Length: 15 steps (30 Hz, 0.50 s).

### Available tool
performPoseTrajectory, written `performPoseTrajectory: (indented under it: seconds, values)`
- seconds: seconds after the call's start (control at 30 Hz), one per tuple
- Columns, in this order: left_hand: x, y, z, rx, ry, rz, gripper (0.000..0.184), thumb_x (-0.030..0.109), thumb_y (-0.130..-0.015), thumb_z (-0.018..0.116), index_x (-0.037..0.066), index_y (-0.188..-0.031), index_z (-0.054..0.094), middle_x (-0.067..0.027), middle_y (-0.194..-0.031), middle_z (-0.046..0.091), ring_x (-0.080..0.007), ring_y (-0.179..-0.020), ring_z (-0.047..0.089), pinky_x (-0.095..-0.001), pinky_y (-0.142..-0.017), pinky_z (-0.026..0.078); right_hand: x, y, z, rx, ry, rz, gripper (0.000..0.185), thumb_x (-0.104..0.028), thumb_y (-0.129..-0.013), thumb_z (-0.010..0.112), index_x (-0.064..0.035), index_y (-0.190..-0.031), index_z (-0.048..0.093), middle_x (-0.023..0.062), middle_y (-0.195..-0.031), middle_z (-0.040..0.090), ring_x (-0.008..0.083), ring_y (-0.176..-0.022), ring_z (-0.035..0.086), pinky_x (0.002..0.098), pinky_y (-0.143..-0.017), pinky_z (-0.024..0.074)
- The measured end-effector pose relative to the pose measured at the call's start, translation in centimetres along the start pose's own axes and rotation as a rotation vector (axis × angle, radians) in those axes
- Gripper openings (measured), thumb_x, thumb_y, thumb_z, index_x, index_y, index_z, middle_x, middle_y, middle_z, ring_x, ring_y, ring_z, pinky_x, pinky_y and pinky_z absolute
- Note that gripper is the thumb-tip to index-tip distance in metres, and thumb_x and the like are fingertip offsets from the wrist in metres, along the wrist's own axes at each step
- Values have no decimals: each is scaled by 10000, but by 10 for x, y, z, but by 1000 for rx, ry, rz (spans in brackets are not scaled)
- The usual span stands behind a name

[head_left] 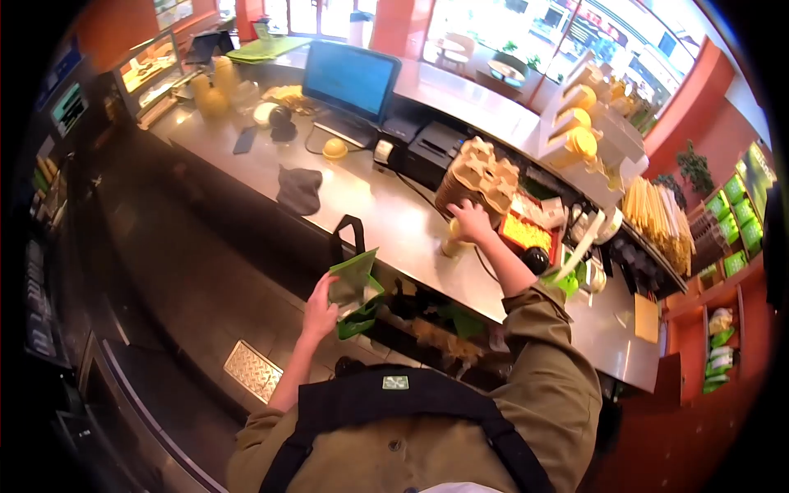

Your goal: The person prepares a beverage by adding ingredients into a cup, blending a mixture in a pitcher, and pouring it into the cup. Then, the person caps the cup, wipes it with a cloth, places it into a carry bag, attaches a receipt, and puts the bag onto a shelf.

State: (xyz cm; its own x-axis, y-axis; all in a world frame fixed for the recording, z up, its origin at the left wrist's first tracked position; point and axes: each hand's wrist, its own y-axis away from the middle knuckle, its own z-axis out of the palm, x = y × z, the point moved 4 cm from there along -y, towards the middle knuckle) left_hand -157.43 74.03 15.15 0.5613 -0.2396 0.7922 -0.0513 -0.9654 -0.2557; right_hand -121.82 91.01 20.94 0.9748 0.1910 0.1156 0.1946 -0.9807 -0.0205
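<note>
My left hand [321, 307] is closed on the edge of a green bag [354, 279] with a black loop handle [349, 231], held in front of the counter. The bag hangs open toward me. Over the counter, my right hand [471, 221] has its fingers around the top of a small pale cup [453, 243], which looks upright on the steel surface. The fingers partly hide the cup. Just behind that hand rises a stack of brown cardboard cup carriers [481, 175].
The steel counter [386, 215] bears a grey cloth [299, 190], a monitor [348, 82], a printer [434, 149] and a red box of yellow packets [527, 233]. Wrapped straws [657, 215] stand at the right. A metal floor plate [253, 370] lies below left.
</note>
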Motion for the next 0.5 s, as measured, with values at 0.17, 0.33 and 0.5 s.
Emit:
performPoseTrajectory:
  seconds: [0.17,0.33,0.5]
  values:
    - [7,-31,19,9,-226,-130,519,1,-706,462,64,-1221,466,-100,-1349,428,-392,-977,577,-475,-847,467,29,-31,42,-294,-42,-82,933,-471,-398,882,-233,-1211,491,171,-1105,545,377,-1001,586,457,-850,491]
    - [22,-49,37,-71,-476,-180,456,22,-730,533,49,-1175,435,-146,-1224,478,-418,-885,603,-507,-790,480,46,-7,43,-94,-315,20,779,-362,-480,857,-184,-1164,530,163,-1070,589,362,-982,598,427,-842,496]
    - [72,-66,52,-131,-526,-96,480,52,-724,540,34,-1192,435,-167,-1222,465,-408,-915,591,-496,-809,476,73,40,-32,146,-902,-151,692,-266,-501,850,-58,-1097,566,91,-1001,625,220,-945,598,333,-862,468]
